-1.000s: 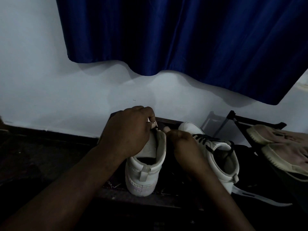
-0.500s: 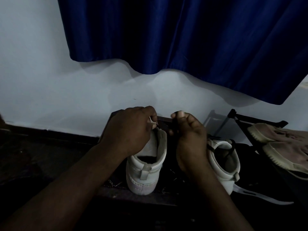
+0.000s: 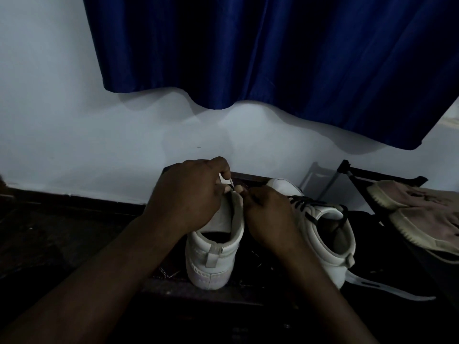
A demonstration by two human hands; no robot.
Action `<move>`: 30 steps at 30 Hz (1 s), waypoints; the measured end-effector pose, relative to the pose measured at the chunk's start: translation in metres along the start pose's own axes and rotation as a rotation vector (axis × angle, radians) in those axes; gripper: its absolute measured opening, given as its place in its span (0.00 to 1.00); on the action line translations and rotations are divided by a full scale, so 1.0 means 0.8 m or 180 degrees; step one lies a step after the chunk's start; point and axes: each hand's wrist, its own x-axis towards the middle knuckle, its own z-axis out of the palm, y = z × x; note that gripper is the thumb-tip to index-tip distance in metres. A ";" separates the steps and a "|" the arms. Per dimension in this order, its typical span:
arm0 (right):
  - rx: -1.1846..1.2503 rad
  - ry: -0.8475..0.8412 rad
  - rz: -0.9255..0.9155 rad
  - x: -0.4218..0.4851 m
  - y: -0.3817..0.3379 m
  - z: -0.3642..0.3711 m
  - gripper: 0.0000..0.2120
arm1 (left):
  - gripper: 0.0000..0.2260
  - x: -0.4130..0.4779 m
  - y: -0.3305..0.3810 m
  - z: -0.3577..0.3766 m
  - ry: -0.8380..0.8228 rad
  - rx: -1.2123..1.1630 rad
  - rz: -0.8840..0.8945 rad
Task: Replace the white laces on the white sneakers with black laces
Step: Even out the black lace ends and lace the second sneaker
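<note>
Two white sneakers stand heel toward me on a dark surface. The left sneaker [image 3: 213,259] is under both hands. My left hand [image 3: 188,197] covers its tongue and front, its fingers pinched near the top eyelets. My right hand [image 3: 268,214] meets it from the right, its fingertips pinched on a thin black lace [image 3: 232,187] by the tongue. The right sneaker [image 3: 325,234] is threaded with black laces [image 3: 305,203]. A white lace [image 3: 387,289] trails on the surface beside its heel.
A blue curtain [image 3: 273,53] hangs over the pale wall behind. At the right, a dark wire shoe rack [image 3: 352,175] holds a pair of pinkish-beige shoes [image 3: 422,214]. Dark floor spreads to the left.
My right hand rose to the top of the left sneaker, then came back down and to the right, uncovering the toe and black laces of the right sneaker. My left hand stayed put.
</note>
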 end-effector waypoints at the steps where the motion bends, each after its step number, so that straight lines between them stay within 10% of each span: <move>1: 0.0328 -0.0099 0.0199 0.002 -0.001 0.001 0.22 | 0.06 0.000 0.000 0.001 0.0001 0.0016 0.0001; 6: 0.3227 -0.0310 0.1167 0.008 0.000 0.000 0.18 | 0.06 -0.001 0.001 0.001 -0.0028 0.0107 -0.0029; 10: 0.3887 -0.0150 0.1199 0.005 -0.010 -0.001 0.21 | 0.04 0.000 0.000 0.000 -0.0035 0.0115 -0.0036; 22: 0.2650 0.0368 0.0675 0.006 -0.008 0.013 0.22 | 0.05 -0.002 -0.011 -0.006 0.0011 -0.1199 -0.0887; 30: 0.1098 0.1021 0.0106 0.010 -0.005 0.015 0.02 | 0.11 -0.010 -0.029 -0.029 -0.0410 -0.1617 -0.1495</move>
